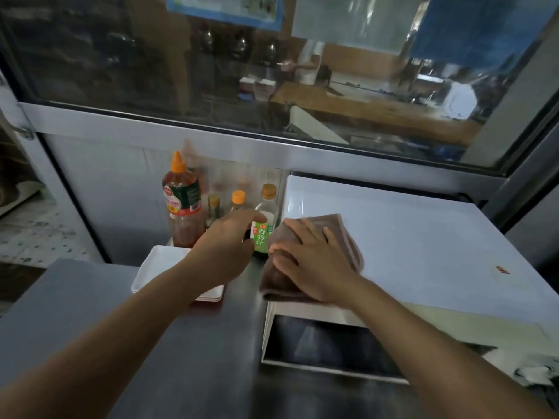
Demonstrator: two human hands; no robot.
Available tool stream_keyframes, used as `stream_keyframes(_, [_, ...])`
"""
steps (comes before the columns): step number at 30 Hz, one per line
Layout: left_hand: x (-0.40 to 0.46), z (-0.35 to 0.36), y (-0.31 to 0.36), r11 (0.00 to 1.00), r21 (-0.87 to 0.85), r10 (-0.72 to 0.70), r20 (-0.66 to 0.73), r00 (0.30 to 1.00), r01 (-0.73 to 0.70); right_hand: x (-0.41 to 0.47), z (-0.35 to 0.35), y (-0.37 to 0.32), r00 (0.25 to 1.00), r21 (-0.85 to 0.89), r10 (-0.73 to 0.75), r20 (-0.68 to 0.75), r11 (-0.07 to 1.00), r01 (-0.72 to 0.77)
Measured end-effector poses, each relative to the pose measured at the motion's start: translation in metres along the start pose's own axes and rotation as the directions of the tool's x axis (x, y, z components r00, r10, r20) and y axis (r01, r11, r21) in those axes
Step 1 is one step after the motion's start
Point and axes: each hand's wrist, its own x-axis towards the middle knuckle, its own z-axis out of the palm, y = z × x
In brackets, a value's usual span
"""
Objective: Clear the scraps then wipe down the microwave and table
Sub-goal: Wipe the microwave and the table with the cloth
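From my head camera, my right hand (308,261) lies flat with fingers straight and slightly spread, pressing a folded brown cloth (314,255) onto the left front corner of the white microwave's top (408,237). The cloth drapes over the microwave's left edge and hangs a little down its side. My left hand (225,243) reaches forward, fingers curled round a small clear bottle with a green label and orange cap (263,228), which stands upright on the grey steel table (90,313) just beside the microwave's left wall. The microwave top looks smooth and pale, with one small reddish mark (502,270) near its right front. Its dark glass door (326,343) faces me below my right wrist. Behind my left hand stand a tall red sauce bottle with an orange nozzle (181,201) and two smaller orange-capped bottles (225,204). A stack of white rectangular plates (151,267) sits on the table under my left forearm.
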Motion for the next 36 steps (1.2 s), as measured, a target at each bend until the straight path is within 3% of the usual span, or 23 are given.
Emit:
stream_keyframes(6, [0.031, 0.012, 0.001, 0.999, 0.045, -0.005, -0.049, 0.999, 0.008, 0.098, -0.013, 0.055, 0.999, 0.048, -0.026, 0.028, 0.999, 0.025])
stream_keyframes(15, [0.052, 0.035, 0.009, 0.988, 0.020, -0.149, -0.054, 0.987, 0.150, 0.178, -0.022, 0.093, 0.999, 0.051, 0.050, 0.006, 0.997, -0.050])
stream_keyframes(24, [0.053, 0.042, 0.023, 0.997, 0.005, -0.079, -0.138, 0.987, 0.081, 0.069, -0.016, 0.076, 0.992, -0.077, -0.118, 0.049, 0.990, 0.122])
stream_keyframes(29, [0.064, 0.053, 0.034, 0.998, 0.008, -0.059, -0.045, 0.997, 0.059, -0.017, -0.018, 0.076, 0.978, -0.131, -0.210, 0.001, 0.969, 0.208])
stream_keyframes(33, [0.075, 0.064, 0.038, 0.990, 0.088, -0.109, -0.006, 0.994, 0.109, -0.003, -0.027, 0.123, 0.998, -0.119, -0.053, 0.022, 0.991, 0.056])
stream_keyframes(36, [0.078, 0.068, 0.035, 0.976, 0.211, -0.064, 0.006, 0.998, 0.061, 0.037, -0.035, 0.167, 0.992, -0.140, 0.124, 0.016, 0.983, -0.121])
